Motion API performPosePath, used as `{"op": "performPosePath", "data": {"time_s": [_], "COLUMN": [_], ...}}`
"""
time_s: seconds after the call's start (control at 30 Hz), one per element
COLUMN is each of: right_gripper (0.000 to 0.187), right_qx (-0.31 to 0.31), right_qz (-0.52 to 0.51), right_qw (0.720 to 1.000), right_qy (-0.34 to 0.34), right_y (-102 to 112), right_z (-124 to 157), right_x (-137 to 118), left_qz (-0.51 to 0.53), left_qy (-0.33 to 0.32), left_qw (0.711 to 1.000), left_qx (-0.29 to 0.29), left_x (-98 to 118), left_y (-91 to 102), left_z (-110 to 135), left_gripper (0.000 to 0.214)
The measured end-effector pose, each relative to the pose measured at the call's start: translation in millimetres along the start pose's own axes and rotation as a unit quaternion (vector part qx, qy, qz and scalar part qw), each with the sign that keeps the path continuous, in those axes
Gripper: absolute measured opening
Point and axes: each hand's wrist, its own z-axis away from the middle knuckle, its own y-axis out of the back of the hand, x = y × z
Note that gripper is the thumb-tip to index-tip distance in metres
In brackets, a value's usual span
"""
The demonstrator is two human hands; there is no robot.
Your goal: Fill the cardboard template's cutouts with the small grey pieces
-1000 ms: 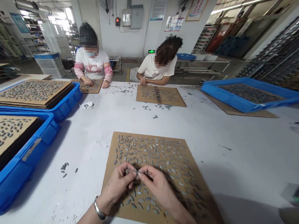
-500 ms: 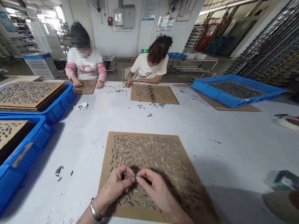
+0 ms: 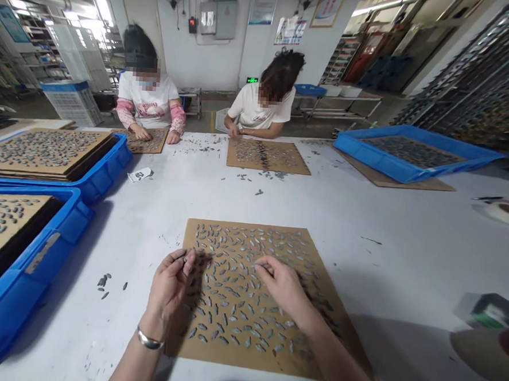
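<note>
A brown cardboard sheet [image 3: 320, 240] lies on the white table in front of me, covered with several small grey metal pieces [image 3: 239, 304]. My left hand [image 3: 167, 288] is at the sheet's left edge, thumb and fingers pinched on one small grey piece [image 3: 184, 260]. My right hand [image 3: 284, 285] rests over the middle of the sheet, fingers curled down with the tips touching the pieces. A silver bracelet [image 3: 149, 340] sits on my left wrist.
Two blue bins [image 3: 73, 225] holding cardboard sheets of pieces stand at the left, another blue tray [image 3: 394, 164] at far right. Two people work at their own sheets [image 3: 267, 155] across the table. Loose pieces [image 3: 104, 282], a tape roll [image 3: 505, 213] and a small box [image 3: 488, 311] lie about.
My hands, which were pinched together over the near middle of the sheet, have parted: the left moved to the sheet's left edge with a piece, the right moved up toward the middle.
</note>
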Motion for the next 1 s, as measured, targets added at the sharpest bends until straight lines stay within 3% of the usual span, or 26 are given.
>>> {"op": "performPosePath", "data": {"time_s": [0.13, 0.2, 0.3, 0.4, 0.5, 0.6, 0.73, 0.83, 1.0], "right_gripper": [0.027, 0.029, 0.025, 0.020, 0.019, 0.020, 0.019, 0.019, 0.016], "right_qx": [-0.018, -0.032, -0.062, -0.091, -0.111, -0.136, -0.058, -0.082, -0.118], "right_qz": [0.017, -0.021, -0.086, -0.116, -0.134, -0.105, 0.108, 0.251, 0.290], "right_qw": [1.000, 0.999, 0.993, 0.988, 0.983, 0.983, 0.990, 0.962, 0.947], "right_qy": [0.011, 0.025, 0.048, 0.048, 0.049, 0.057, 0.071, 0.066, 0.066], "right_y": [4, 0, -15, -31, -38, -29, -12, -15, -35], "right_z": [-17, -16, -3, 13, 21, 8, -33, -58, -71], "right_x": [-18, -30, -46, -55, -54, -44, -28, -22, -25], "left_qz": [-0.019, -0.073, -0.185, -0.260, -0.297, -0.321, -0.338, -0.341, -0.343], "left_qy": [0.005, 0.027, 0.069, 0.083, 0.064, 0.044, 0.018, 0.002, -0.003], "left_qw": [0.999, 0.992, 0.959, 0.925, 0.913, 0.909, 0.908, 0.910, 0.910], "left_qx": [-0.044, -0.097, -0.202, -0.263, -0.272, -0.263, -0.246, -0.235, -0.232], "left_x": [-6, -12, -24, -36, -43, -45, -40, -36, -38], "left_y": [2.0, 3.8, 6.0, 7.2, 8.3, 9.8, 11.4, 12.5, 13.4], "left_z": [1, 5, 13, 20, 22, 20, 15, 11, 8], "left_gripper": [0.017, 0.007, 0.029, 0.048, 0.052, 0.053, 0.051, 0.048, 0.050]}}
